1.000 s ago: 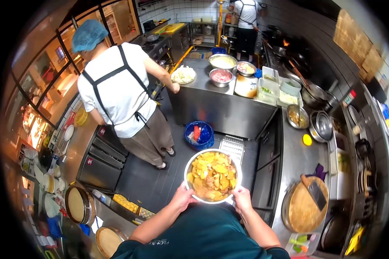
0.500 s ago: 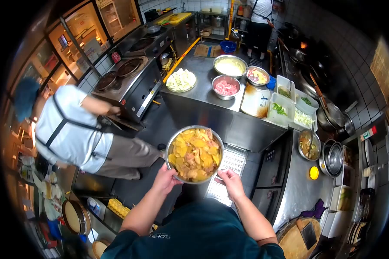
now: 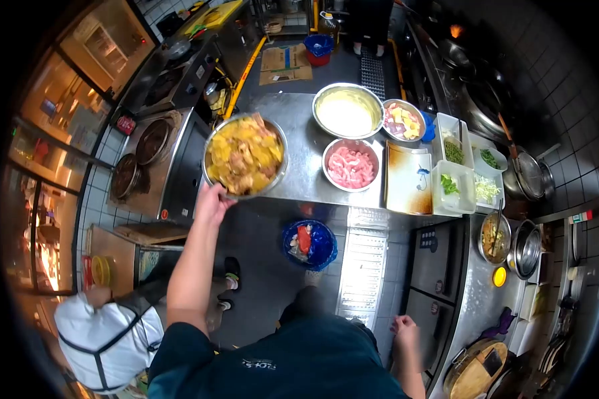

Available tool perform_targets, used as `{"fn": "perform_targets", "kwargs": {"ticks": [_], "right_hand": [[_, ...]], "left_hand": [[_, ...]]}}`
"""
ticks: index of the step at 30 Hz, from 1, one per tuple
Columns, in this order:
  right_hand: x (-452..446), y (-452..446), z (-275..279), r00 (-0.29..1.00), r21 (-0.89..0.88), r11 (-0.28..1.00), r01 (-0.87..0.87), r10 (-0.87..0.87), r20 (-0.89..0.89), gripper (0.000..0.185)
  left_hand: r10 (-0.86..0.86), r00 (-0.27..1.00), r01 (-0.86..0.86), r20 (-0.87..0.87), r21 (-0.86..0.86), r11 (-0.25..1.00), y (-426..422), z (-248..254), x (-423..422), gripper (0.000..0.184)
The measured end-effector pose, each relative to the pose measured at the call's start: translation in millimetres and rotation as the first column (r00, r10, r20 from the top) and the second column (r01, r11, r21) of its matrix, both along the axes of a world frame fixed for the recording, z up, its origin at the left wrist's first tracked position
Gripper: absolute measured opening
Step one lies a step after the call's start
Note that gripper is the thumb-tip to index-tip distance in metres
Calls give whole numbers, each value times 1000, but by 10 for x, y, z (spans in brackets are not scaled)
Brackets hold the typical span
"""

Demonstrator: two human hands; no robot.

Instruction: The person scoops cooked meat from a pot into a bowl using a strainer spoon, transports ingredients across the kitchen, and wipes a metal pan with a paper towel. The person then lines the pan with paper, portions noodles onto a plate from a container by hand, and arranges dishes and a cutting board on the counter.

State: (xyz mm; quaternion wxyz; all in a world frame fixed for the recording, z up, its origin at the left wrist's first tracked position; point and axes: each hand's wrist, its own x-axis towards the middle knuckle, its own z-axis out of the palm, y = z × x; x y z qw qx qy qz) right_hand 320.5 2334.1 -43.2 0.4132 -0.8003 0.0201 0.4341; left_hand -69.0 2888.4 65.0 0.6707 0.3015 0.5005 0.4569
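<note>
At centre-left, our left hand [image 3: 211,205] is pinching the rim of a round metal bowl of yellow slices and meat [image 3: 244,157]. At lower right, our right hand [image 3: 404,327] is hanging with fingers curled, holding nothing.

The right hand [image 3: 406,329] is blurred, its fingers too smeared to tell apart. The bowl of potato and meat [image 3: 243,155] hides the worktop's left end [image 3: 283,110] and some fingers of the left hand [image 3: 213,206]. The co-worker in white [image 3: 110,336] has the lower parts lost in the dark rim of the view, while the person at the back [image 3: 369,23] is cut off above by the top edge. The print on the dark shirt [image 3: 259,364] is too small to read. What fills the shelves at far right [image 3: 566,292] is too dim to name.
</note>
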Motion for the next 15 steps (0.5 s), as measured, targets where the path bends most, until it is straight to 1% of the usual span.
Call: {"fn": "perform_targets", "kwargs": {"ticks": [1, 2, 3, 4, 5, 6, 7, 8, 9, 10, 11, 12, 13, 15], "right_hand": [[-39, 6, 127, 992, -75, 993, -91, 97, 80, 16], [52, -268, -94, 671, -241, 785, -570, 615, 415, 14], [159, -579, -367, 30, -584, 532, -613, 755, 655, 14], [284, -1048, -795, 687, -276, 823, -496, 567, 455, 19], [317, -1303, -900, 379, -529, 654, -541, 751, 540, 21], [323, -1481, -931, 29, -757, 454, -470, 865, 500, 22], [220, -1762, -855, -264, -896, 348, -277, 869, 419, 22], [249, -1920, -845, -529, -960, 275, -51, 808, 259, 22], [255, -2067, -815, -718, -951, 241, 192, 695, 31, 23], [225, -2156, -723, -434, -967, 242, -79, 865, 252, 23], [181, -2256, -633, -62, -879, 301, -370, 936, 346, 24], [138, -2354, -544, 347, -732, 472, -492, 877, 333, 25], [121, -2473, -506, 428, -715, 532, -454, 834, 349, 25], [-22, -2771, -505, 282, -789, 475, -390, 877, 388, 25]], "left_hand": [[6, 1000, -7, -22, -10, 1000, 341, -64, -6, 61], [37, 999, -37, -4, -24, 999, 672, -142, 27, 57], [24, 1000, -24, 4, -7, 1000, 1040, -302, 17, 56], [11, 1000, -11, 13, 10, 1000, 1366, -450, 9, 54], [18, 1000, -18, 8, 3, 1000, 1622, -512, 67, 53], [26, 1000, -26, 4, -5, 1000, 1858, -566, 117, 52], [6, 999, -6, 41, -5, 1000, 2094, -745, 163, 52], [7, 999, -6, 52, -12, 1000, 2294, -820, 214, 52], [7, 998, -6, 63, -19, 1000, 2461, -882, 275, 52], [7, 997, -5, 73, -28, 1000, 2618, -957, 318, 52], [5, 997, -4, 79, -17, 1000, 2767, -1082, 347, 53], [5, 998, -3, 67, -32, 999, 2875, -1152, 385, 52], [3, 998, -1, 56, -47, 999, 2966, -1209, 439, 52], [-22, 998, 29, 54, -122, 992, 3175, -1399, 558, 50]]}}
